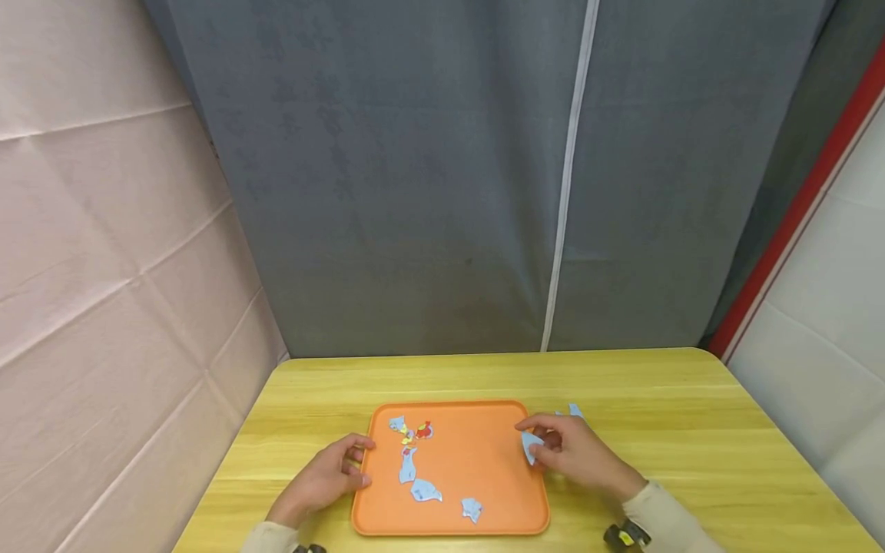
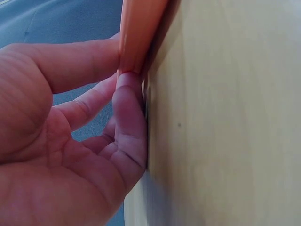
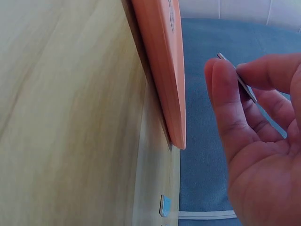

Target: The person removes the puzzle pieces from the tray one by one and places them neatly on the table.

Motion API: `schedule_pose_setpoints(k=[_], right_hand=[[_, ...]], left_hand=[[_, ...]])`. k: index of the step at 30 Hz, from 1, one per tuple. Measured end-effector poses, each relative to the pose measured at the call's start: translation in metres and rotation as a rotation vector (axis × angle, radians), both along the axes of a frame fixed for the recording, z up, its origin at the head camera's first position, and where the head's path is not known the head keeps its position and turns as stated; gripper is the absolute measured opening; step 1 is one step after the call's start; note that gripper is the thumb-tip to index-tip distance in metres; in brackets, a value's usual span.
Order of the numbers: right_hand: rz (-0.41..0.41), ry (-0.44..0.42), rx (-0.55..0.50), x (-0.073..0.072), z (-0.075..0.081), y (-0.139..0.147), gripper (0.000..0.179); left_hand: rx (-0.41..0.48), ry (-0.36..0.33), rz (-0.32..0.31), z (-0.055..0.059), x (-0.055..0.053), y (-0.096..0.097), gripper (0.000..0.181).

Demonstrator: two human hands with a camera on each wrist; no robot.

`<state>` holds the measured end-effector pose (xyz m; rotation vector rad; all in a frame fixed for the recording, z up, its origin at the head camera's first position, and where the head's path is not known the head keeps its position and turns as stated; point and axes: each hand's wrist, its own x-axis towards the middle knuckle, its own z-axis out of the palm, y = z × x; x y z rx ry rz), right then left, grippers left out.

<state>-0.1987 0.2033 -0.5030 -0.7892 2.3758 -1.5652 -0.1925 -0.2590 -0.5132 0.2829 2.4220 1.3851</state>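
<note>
The piece (image 1: 531, 447) I see is thin, flat and pale blue, narrowing to a point, pinched between the right hand's (image 1: 572, 453) thumb and fingers, raised by the right edge of an orange tray (image 1: 501, 476). The left hand (image 1: 325, 478), loosely bent, touches the opposite rim. Inside lie a red-printed scrap (image 1: 424, 430), several bluish scraps (image 1: 408, 465) down the left, and a jagged one (image 1: 472, 509) near the front.

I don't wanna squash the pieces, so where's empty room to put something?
Bare: the orange tray between the red-patterned piece and the right hand, and the table between tray and gray curtain. Crowded: the tray's left side, with several pieces, and around that hand, which pinches a blue piece.
</note>
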Motion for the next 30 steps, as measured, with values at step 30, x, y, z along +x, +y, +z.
schedule_pose_setpoints(k=[30], right_hand=[[-0.206, 0.126, 0.186, -0.007, -0.005, 0.043, 0.031]], left_hand=[[-0.008, -0.003, 0.017, -0.002, -0.001, 0.000, 0.052]])
